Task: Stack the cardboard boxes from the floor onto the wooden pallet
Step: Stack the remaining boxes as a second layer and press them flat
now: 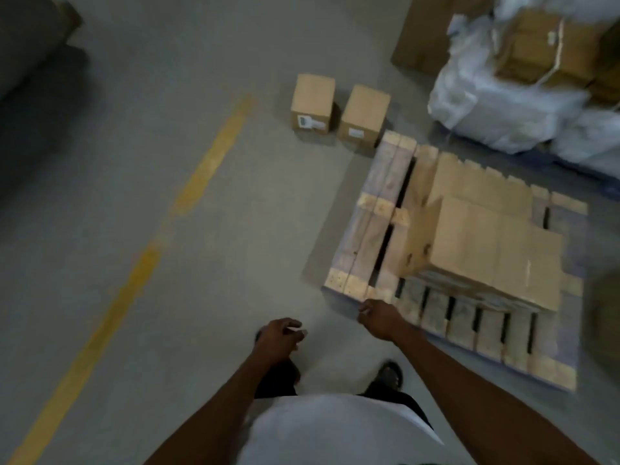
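Two small cardboard boxes stand side by side on the grey floor, the left box [313, 103] and the right box [364, 116], just beyond the far corner of the wooden pallet [372, 226]. Several cardboard boxes [486, 243] lie stacked on the pallet's middle. My left hand [280, 337] hangs in front of me over the floor, fingers loosely curled, holding nothing. My right hand [377, 317] is near the pallet's near-left corner, fingers curled and empty. Both hands are well short of the floor boxes.
A yellow floor line [201, 176] runs diagonally on the left. White plastic-wrapped bundles [503, 105] and bound cardboard [550, 48] sit behind the pallet at the right. A dark object [30, 38] fills the top-left corner. My shoes [389, 375] show below.
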{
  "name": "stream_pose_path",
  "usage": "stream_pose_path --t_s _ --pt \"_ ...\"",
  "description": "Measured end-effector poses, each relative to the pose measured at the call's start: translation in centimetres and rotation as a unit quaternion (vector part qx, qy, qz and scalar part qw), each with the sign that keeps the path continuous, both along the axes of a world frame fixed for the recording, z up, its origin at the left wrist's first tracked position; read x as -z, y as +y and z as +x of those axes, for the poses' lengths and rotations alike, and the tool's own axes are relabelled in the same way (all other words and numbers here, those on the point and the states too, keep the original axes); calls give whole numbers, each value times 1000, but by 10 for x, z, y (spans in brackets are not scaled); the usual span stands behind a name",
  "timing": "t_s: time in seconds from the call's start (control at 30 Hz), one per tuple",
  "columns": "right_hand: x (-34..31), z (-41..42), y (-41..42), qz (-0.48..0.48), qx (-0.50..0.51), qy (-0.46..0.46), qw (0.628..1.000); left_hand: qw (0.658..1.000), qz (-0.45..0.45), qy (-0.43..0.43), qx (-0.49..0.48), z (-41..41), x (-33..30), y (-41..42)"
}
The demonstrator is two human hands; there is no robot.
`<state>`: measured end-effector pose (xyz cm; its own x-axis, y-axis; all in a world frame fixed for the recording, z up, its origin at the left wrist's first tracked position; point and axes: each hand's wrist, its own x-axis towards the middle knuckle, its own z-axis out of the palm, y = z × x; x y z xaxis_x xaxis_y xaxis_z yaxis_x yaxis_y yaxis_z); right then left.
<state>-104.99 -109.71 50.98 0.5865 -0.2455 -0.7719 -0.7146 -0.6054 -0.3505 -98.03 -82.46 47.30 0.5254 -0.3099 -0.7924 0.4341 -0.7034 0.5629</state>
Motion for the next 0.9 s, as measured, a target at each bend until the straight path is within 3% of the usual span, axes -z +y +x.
stream_pose_path --t_s 0.13,0.27,0.5,0.67,0.9 --pt "-27 91 78 48 -2 -56 997 996 63 -23 -54 91 -12 90" --pt "-43 166 98 46 7 -111 993 994 61 -57 -73 182 -29 113" --pt "-23 288 51 14 69 -152 986 993 -33 -39 -103 326 -41 60" --pt "43 387 1 42 167 -150 974 995 -37 -8 -93 444 -51 17" --pt "-11 555 -53 70 183 -169 966 991 -24 -62 -113 625 -72 -23"
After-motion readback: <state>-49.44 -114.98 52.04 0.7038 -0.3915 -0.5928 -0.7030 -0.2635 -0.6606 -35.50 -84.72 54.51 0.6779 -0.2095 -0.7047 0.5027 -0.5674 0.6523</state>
